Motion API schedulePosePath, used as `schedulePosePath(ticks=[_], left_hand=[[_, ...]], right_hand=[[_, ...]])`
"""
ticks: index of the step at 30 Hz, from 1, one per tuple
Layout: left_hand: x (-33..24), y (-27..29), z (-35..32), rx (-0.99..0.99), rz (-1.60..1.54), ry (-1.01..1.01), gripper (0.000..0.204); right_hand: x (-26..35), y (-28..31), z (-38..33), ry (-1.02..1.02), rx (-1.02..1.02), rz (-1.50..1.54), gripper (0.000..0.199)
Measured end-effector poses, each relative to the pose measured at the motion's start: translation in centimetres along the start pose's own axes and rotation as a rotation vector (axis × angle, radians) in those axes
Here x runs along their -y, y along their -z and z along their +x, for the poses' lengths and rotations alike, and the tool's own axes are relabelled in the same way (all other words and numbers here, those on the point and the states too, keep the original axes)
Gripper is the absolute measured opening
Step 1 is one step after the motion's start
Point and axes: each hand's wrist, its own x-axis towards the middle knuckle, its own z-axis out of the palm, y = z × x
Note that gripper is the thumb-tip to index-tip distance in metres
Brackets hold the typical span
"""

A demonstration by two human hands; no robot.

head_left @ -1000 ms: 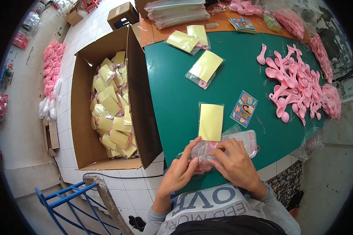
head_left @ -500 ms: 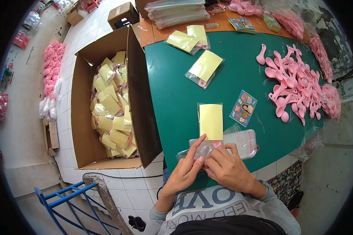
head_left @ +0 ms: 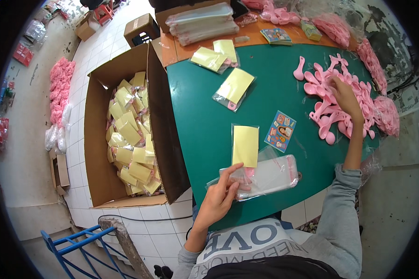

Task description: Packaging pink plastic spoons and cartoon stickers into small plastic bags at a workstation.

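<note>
Right hand (head_left: 345,96) at the pink spoons (head_left: 329,121), left hand (head_left: 218,197) low at the clear bags (head_left: 272,176).
The right arm stretches forward, its fingers bent down into the heap; whether they grip a spoon cannot be told. The left hand's index finger is extended to the lower end of a yellow-backed packet (head_left: 245,146), its other fingers curled over clear plastic; whether they pinch it is unclear. A printed card (head_left: 280,131) lies between packet and heap on the green table (head_left: 195,102).
</note>
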Motion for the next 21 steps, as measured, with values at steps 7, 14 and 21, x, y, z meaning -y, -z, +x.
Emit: schedulePosePath(ticks=[7,14,21], left_hand=[[0.4,-0.5,-0.5,-0.031,-0.357,0.055,0.036],[0.0,1.6,-1.1,0.313,-0.434,0.121,0.039],[1.5,0.2,-1.2,-0.092,-0.004,-0.247,0.043]], right_hand=[[1.0,-10.9,-10.3,0.828,0.248,-0.428,0.047],[-1.4,-16.5,-12.8,0.844,0.267,-0.072,0.03],[-1.1,-16.0,-12.9,0.835,0.4,0.117,0.03]])
